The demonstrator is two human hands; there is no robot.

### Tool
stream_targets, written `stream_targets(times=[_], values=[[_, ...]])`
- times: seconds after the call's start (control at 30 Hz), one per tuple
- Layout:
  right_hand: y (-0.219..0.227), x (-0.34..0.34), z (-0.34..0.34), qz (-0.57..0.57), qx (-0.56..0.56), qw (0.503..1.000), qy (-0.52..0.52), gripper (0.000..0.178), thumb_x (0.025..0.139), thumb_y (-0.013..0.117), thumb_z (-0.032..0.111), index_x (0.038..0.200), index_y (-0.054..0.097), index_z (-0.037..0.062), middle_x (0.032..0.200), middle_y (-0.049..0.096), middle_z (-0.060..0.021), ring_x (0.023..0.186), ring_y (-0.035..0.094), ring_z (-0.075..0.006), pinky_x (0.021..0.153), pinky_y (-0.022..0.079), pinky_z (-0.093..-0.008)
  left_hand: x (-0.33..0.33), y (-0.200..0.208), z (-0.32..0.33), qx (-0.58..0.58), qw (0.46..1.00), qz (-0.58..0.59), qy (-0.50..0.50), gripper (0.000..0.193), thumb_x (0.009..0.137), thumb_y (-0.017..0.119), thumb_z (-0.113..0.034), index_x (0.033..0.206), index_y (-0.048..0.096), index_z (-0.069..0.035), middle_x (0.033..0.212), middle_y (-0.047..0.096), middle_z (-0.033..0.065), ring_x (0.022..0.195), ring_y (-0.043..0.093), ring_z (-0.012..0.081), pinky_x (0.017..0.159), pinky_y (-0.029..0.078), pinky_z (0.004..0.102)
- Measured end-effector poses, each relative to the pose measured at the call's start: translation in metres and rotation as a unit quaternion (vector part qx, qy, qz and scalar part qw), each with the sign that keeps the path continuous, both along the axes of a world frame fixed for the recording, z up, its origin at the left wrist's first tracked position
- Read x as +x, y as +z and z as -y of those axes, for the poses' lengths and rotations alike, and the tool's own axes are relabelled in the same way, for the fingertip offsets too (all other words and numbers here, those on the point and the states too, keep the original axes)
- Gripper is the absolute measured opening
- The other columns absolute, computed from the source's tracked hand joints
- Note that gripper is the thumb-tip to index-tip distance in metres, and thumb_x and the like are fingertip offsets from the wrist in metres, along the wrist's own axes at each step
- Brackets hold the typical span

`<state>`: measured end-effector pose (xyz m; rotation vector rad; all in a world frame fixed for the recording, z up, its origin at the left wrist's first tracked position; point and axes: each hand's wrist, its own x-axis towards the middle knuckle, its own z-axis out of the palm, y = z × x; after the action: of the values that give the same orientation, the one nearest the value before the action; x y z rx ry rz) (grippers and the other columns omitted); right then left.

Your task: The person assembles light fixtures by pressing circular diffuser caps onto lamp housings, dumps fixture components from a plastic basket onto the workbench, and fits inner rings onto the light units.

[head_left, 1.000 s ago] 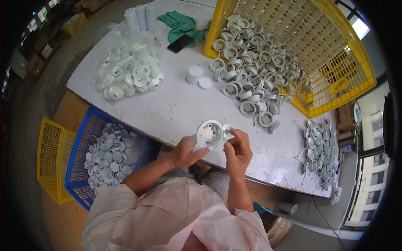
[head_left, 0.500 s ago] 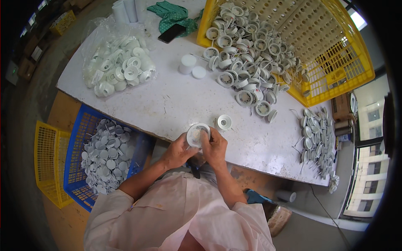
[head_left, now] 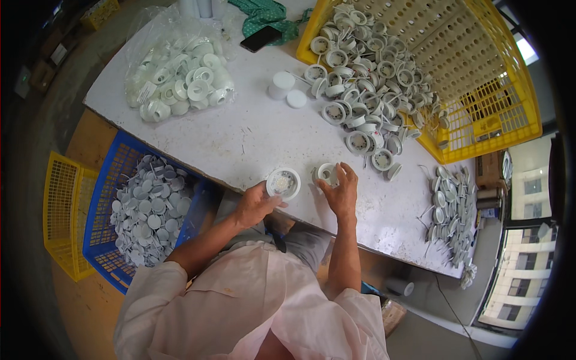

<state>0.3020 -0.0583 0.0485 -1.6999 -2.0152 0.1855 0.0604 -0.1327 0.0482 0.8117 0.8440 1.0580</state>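
At the near edge of the white table (head_left: 240, 144), the left hand (head_left: 254, 207) clamps a round white housing (head_left: 283, 183) between thumb and fingers; farther right along that edge, the right hand (head_left: 343, 195) straddles a smaller white collar (head_left: 323, 173), whether clamped I cannot tell. The step seems to be grasping the collar; lifting it calls for a firm 2-sided pinch.

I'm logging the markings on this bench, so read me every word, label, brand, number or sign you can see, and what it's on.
No text can be read.
White label on or in the clear plastic bag: too small to read.
Circuit board in the round white lamp housing at the left hand: any marks too small.
Pale sheet, upper left: too blurred.
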Motion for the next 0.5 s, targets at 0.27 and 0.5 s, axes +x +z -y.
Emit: stream_targets(times=[0.27,0.5], values=[[0.001,-0.001,0.004,-0.028,0.045,0.998,0.015,0.060,0.069,0.081,0.020,0.120,0.057,-0.0003,0.122,0.054,-0.0179,0.114,0.049,-0.0353,0.094,0.044,-0.0427,-0.006,-0.009,0.000,-0.035,0.999,0.008,-0.001,0.036,0.093,0.057,-0.015,0.125,0.050,-0.001,0.107,0.061,0.0066,0.090,0.066,0.0162,0.064,0.045,0.0218],[0.013,-0.005,0.011,-0.086,0.072,0.993,-0.031,0.049,0.071,0.080,0.017,0.115,0.062,0.0015,0.103,0.064,-0.0156,0.093,0.062,-0.0305,0.081,0.051,-0.0373,-0.001,-0.009,-0.002,-0.029,0.999,-0.020,-0.005,0.031,0.091,0.060,-0.014,0.118,0.054,0.002,0.103,0.063,0.0082,0.088,0.066,0.0165,0.072,0.050,0.0254]])
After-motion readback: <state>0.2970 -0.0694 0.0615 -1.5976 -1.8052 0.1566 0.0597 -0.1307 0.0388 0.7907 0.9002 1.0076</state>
